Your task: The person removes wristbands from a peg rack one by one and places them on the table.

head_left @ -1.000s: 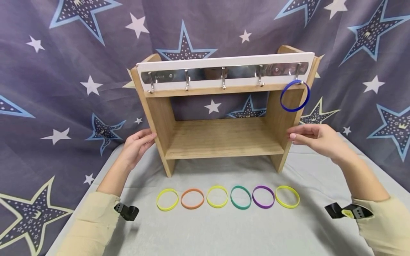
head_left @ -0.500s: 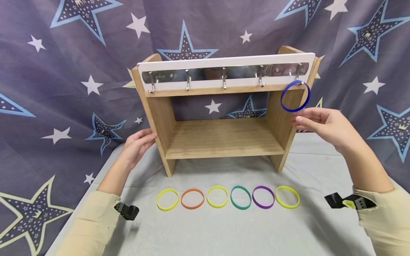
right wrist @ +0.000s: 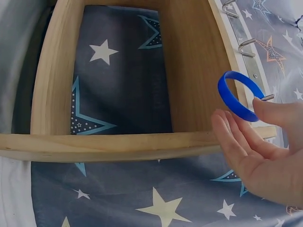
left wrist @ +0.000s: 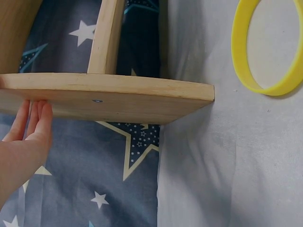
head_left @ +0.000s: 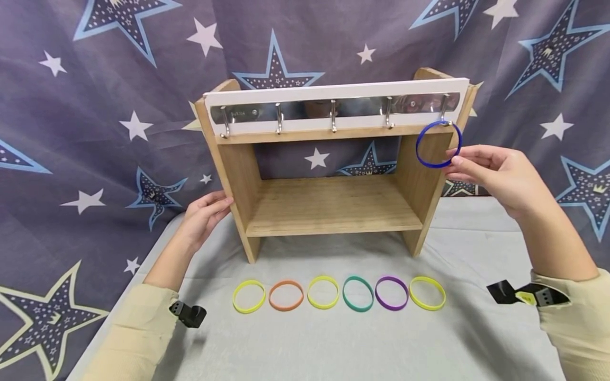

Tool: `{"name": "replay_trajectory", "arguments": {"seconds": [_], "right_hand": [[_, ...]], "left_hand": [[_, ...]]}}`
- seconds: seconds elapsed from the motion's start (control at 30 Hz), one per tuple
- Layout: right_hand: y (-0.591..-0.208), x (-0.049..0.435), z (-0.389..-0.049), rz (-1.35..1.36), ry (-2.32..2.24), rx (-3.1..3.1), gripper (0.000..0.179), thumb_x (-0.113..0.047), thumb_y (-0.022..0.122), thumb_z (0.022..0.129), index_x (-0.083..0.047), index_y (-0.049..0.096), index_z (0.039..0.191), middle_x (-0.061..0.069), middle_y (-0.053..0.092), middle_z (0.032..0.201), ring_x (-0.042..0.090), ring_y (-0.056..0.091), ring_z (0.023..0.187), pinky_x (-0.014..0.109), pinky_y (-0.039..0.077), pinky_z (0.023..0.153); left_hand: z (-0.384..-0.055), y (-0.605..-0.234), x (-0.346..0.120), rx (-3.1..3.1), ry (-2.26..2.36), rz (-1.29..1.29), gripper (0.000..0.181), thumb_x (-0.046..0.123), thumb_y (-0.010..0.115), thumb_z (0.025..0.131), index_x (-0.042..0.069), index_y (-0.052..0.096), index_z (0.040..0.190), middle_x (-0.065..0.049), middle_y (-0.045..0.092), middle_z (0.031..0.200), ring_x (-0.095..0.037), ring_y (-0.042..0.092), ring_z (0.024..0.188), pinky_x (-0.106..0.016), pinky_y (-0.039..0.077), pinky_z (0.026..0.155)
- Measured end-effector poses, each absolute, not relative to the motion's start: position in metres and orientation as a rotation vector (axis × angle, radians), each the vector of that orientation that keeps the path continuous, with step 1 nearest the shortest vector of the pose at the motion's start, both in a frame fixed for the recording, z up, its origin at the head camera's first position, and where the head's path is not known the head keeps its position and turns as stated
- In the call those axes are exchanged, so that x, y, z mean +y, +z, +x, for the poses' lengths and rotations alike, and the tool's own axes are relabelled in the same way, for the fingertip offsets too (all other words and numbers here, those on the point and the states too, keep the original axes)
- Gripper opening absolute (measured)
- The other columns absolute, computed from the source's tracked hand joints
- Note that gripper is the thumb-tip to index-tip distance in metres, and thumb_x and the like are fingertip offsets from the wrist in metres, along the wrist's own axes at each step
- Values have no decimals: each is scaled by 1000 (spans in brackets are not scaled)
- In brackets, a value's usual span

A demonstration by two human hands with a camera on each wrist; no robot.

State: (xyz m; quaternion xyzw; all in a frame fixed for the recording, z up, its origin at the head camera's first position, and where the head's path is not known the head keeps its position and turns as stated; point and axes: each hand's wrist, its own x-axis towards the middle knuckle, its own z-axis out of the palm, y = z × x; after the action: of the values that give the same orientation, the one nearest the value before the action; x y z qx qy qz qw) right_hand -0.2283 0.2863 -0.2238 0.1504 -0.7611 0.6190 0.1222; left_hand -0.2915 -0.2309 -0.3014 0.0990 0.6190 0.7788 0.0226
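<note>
My right hand (head_left: 502, 177) pinches a blue silicone wristband (head_left: 431, 165) at its lower right, thumb in front and fingers behind. The wristband hangs on the rightmost metal hook (head_left: 443, 108) of the rack. In the right wrist view the thumb tip meets the edge of the blue band (right wrist: 232, 101). My left hand (head_left: 202, 219) rests its fairly straight fingertips on the outer left side of the wooden shelf (head_left: 333, 203). From the left wrist these fingers (left wrist: 45, 118) show against the side panel (left wrist: 118, 101).
A row of wristbands lies before the shelf: yellow (head_left: 234, 302), orange (head_left: 287, 309), yellow (head_left: 324, 306), green (head_left: 358, 308), purple (head_left: 392, 307) and yellow (head_left: 428, 306). The other hooks hold nothing. A star-patterned curtain (head_left: 157, 95) stands behind the grey-covered table (head_left: 329, 349).
My right hand has risen from beside the shelf's right side to the hanging blue wristband and taken its lower edge. The band has shifted very slightly. My left hand stays put.
</note>
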Motion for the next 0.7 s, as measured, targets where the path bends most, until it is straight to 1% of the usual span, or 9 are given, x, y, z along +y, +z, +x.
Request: {"name": "replay_trajectory", "arguments": {"seconds": [0.2, 0.33, 0.47, 0.6, 0.7], "right_hand": [[-219, 283, -228, 474, 1928, -2066, 19, 1, 62, 90, -14, 72, 93, -7, 75, 88, 6, 72, 78, 16, 59, 69], [-214, 281, -228, 495, 1939, -2018, 16, -1, 63, 90, -12, 71, 97, -5, 75, 89, 5, 72, 81, 16, 59, 69], [-208, 279, -228, 496, 1925, -2005, 14, -3, 65, 89, -10, 71, 100, -5, 75, 90, 6, 72, 80, 16, 59, 69], [-204, 278, -228, 535, 1972, -1944, 14, 0, 65, 88, -8, 71, 98, -2, 76, 87, 7, 73, 78, 17, 60, 69], [-201, 276, -229, 572, 2029, -1877, 15, 3, 65, 87, -4, 71, 97, 2, 76, 85, 10, 73, 78, 19, 60, 70]], "left_hand": [[-291, -302, -231, 1916, 2406, 295, 17, 2, 57, 93, 17, 66, 94, 6, 64, 100, 1, 64, 96, -11, 53, 90], [-290, -302, -231, 1919, 2401, 289, 15, 3, 58, 93, 16, 64, 96, 6, 64, 100, 1, 64, 96, -11, 53, 91], [-290, -302, -232, 1936, 2390, 289, 13, 3, 58, 93, 14, 62, 99, 7, 65, 100, 1, 64, 97, -11, 53, 91], [-290, -301, -232, 1953, 2380, 293, 12, 4, 58, 93, 13, 60, 102, 7, 64, 101, 1, 63, 97, -11, 52, 91], [-290, -301, -231, 1951, 2385, 299, 12, 4, 58, 93, 14, 61, 99, 6, 63, 101, 1, 64, 97, -11, 53, 91]]}}
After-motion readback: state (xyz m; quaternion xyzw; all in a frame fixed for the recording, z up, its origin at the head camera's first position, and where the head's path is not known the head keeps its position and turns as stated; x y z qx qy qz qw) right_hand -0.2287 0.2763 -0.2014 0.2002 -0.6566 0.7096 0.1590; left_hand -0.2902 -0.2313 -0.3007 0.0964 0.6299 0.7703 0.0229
